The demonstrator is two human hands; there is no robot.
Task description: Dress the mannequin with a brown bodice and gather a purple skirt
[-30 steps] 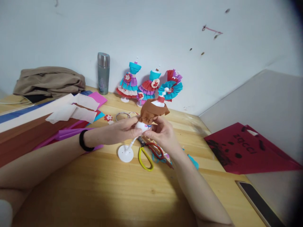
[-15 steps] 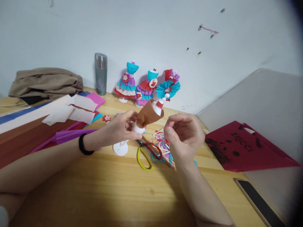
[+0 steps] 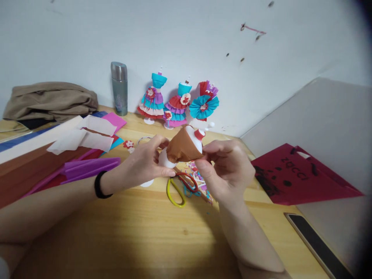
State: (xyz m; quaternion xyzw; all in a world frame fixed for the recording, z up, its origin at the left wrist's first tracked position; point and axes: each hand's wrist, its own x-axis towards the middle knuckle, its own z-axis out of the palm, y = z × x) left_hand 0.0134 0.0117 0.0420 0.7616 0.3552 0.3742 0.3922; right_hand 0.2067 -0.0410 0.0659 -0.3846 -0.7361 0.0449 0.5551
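Note:
A small white mannequin (image 3: pixel 166 159) with brown paper (image 3: pixel 183 146) wrapped round its torso and a red band at its neck is tilted with its neck to the right. My left hand (image 3: pixel 155 157) grips its lower end between thumb and fingers. On the other side, my right hand (image 3: pixel 225 161) pinches the upper edge of the brown paper near the neck. Below them lie scissors (image 3: pixel 176 195) with one yellow and one red handle, beside a heap of coloured paper scraps (image 3: pixel 199 178).
Three dressed mannequins (image 3: pixel 151 102) and a flask (image 3: pixel 119 89) stand by the wall. Coloured paper sheets (image 3: pixel 35 166) and brown cloth (image 3: pixel 52 100) lie left. Rightwards are a red bag (image 3: pixel 305 174) and a phone (image 3: pixel 316 244). Red and pale paper flowers (image 3: pixel 128 144) lie behind my left hand.
My right hand has moved left and closed on the paper's edge. The mannequin has tipped further to the right in my left hand. The view has shifted slightly.

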